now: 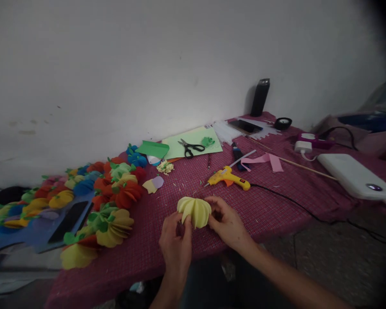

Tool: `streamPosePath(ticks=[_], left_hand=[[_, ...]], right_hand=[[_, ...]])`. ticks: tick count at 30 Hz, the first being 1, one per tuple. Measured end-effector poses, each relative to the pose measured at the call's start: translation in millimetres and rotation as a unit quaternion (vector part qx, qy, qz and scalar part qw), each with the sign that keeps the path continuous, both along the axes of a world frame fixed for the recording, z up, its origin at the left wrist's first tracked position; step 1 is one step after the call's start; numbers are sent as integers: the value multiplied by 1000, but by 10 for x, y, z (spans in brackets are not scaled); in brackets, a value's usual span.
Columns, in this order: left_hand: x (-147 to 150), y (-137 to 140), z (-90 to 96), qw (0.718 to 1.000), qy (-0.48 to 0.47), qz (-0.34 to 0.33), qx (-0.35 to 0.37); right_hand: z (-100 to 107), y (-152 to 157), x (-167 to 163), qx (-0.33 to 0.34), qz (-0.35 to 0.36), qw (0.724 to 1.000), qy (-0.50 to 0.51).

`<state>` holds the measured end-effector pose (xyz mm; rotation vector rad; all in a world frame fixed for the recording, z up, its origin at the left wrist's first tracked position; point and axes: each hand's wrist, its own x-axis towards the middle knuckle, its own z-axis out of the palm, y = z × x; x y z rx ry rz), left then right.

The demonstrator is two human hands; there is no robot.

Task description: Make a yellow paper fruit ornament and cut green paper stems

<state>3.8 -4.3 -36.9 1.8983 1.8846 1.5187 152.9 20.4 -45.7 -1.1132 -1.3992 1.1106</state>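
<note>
Yellow paper pumpkin (pixel 194 211) gripped in both hands over a pink checked tablecloth (pixel 263 210)

Held near the front edge of the tablecloth, with ribs fanned outward; impossible to tell whether touching it. Pinched at the lower left by the left hand (pixel 177 239), thumb on the front, and clasped at the right side by the right hand (pixel 229 221), some fingers hidden behind. Closed lightly from both sides, probably to steady the folds without flattening them.

Just beyond: a yellow hot glue gun (pixel 227 177), lying on its side with nozzle pointing left, probably placed there for easy reach. Trailing rightward from the handle, a black cord (pixel 287 196); jutting from the back, a glue stick (pixel 243 158). Beside these, a pink strip (pixel 274 162) and a dark tool (pixel 237 153) too blurred to identify.

Farther back, toward the wall (pixel 131 77): black-handled scissors (pixel 190 148), blades parted, on a pale green sheet (pixel 173 141), with green clippings (pixel 207 141) near the handles, perhaps gathered to contain scraps. To the sheet's left, a darker green paper (pixel 153 149); below, a heap of yellow scraps (pixel 165 167).

At far left, crowded together: multicoloured paper pumpkins (pixel 128 194), seemingly grouped apart to free working space. At far right, a white rectangular device (pixel 354 175); at the back, a black flask (pixel 260 98).
</note>
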Motion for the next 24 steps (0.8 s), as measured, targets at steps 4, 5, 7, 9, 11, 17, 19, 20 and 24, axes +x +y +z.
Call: streamPosePath(ticks=[4, 5, 7, 9, 11, 17, 19, 20, 24], left_hand=[[-5, 6, -27, 998, -64, 18, -1], [-15, 12, -27, 998, -60, 0, 12], [-43, 21, -15, 998, -20, -46, 33], [-73, 15, 9, 996, 25, -65, 47], [-92, -12, 35, 996, 43, -69, 47], [-53, -77, 47, 994, 63, -75, 37], [-30, -57, 27, 996, 64, -46, 51], [-23, -44, 18, 996, 62, -34, 55], [-16, -12, 8, 998, 51, -22, 36]], right_hand=[[18, 9, 4, 2, 2, 1000, -2], [22, 11, 3, 0, 1, 1000, -1], [28, 13, -1, -1, 0, 1000, 0], [28, 11, -5, 1, 3, 1000, -2], [22, 9, -8, 1, 2, 1000, -4], [-4, 10, -10, 16, -1, 1000, 9], [3, 10, -7, 13, 1, 1000, 3], [8, 9, -6, 10, 2, 1000, 1], [17, 5, -3, 11, 3, 1000, 8]])
